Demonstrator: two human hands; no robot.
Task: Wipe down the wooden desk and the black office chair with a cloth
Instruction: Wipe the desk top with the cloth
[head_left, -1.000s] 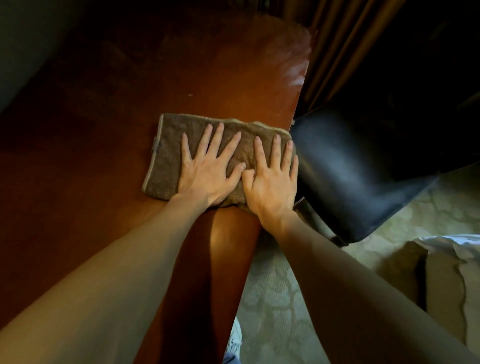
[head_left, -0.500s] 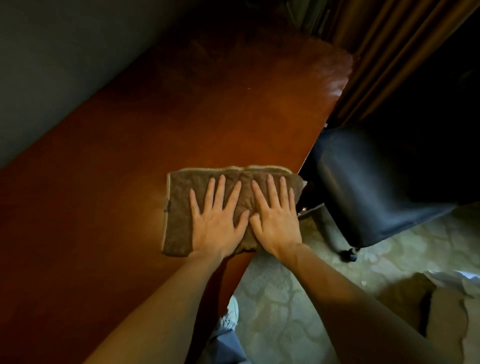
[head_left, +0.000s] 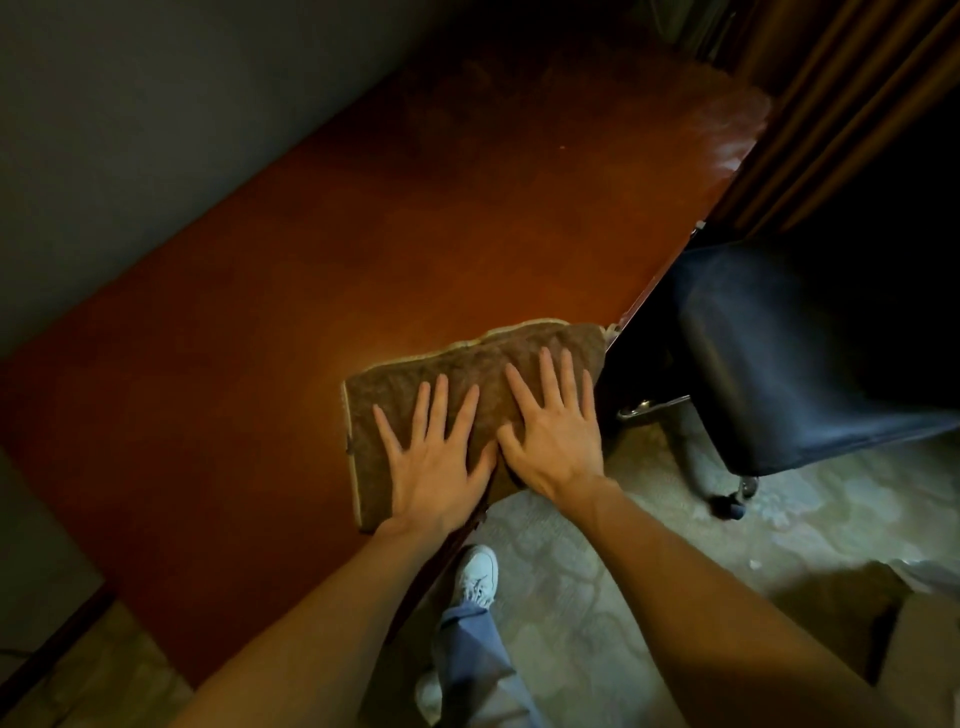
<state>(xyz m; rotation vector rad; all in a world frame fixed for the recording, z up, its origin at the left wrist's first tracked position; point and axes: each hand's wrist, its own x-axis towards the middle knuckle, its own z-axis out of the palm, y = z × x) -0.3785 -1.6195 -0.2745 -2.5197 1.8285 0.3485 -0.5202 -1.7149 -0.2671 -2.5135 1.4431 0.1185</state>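
Left grip (head_left: 434, 467) and right grip (head_left: 558, 441): both hands lie flat, fingers straight and spread, palms pressing the brown cloth (head_left: 410, 379), thumbs touching. Cloth position: folded, on the wooden surface (head_left: 363, 249), at its 4 o'clock edge. Black office chair (head_left: 789, 353): at 3 o'clock from the cloth, just beside that surface edge.

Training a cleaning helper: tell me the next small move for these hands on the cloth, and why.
Probably push the cloth away along the desk, toward its far end. Both the left hand and right hand press it flat at the near edge, beside the chair, and the long stretch beyond lies uncovered.
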